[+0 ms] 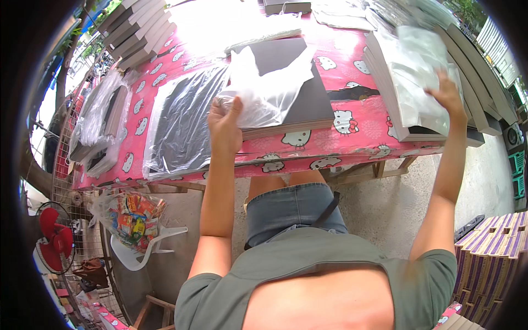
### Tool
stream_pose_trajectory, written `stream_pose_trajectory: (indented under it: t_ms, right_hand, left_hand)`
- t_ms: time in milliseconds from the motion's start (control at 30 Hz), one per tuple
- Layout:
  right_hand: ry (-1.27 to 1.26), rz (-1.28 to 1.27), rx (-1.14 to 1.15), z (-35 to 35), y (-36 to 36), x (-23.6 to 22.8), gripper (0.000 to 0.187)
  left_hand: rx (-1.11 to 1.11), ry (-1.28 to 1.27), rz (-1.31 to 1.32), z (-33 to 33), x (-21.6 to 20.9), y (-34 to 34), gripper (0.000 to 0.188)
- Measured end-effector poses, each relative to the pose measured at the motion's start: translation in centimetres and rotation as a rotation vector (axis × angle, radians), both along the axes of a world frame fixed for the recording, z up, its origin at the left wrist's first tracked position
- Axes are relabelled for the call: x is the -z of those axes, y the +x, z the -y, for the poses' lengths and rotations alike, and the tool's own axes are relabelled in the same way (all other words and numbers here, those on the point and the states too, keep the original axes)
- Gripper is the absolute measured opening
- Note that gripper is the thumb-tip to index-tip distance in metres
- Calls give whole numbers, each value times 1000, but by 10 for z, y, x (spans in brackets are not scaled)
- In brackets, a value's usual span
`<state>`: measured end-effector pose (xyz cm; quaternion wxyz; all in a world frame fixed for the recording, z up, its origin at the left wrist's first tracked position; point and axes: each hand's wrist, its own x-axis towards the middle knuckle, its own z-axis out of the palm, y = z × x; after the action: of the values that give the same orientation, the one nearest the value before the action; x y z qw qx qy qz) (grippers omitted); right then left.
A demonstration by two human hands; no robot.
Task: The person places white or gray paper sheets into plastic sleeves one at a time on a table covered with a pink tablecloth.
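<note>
My left hand (225, 120) is closed on the edge of a thin white plastic bag (267, 99), which lies crumpled over a stack of dark grey flat boards (313, 91). Left of that hand lies a dark board wrapped in clear plastic (187, 124). Out to the right, my right hand (448, 94) is open, its fingers apart, beside a pile of clear plastic bags (415, 93). Those bags rest on another stack of boards (382, 77). One bag above the hand is smeared by motion.
A pink patterned cloth (352, 148) covers the table. Wrapped boards (102, 118) sit at its left end, below a tall board stack (137, 33). More boards (467, 71) lean at the right. A white chair (137, 258) holds a bag of colourful packets (135, 217); a red fan (55, 239) stands left.
</note>
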<state>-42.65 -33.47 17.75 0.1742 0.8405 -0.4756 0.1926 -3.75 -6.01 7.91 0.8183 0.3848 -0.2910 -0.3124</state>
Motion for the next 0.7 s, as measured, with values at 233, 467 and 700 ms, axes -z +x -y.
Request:
stream_pose_trajectory:
  t_ms: [233,467,700]
  right_hand:
    - [457,259,-1231,-130,201,8,72]
    - [355,506,-1107,-16,179,11,18]
    - [-364,678,59,79,-60,-48,23]
  left_hand:
    - [81,-64,316,11,-36,-60,16]
    - [-60,22,-278,-6,-27,-22,16]
    - [-315,130,-270,-5,43,29,10]
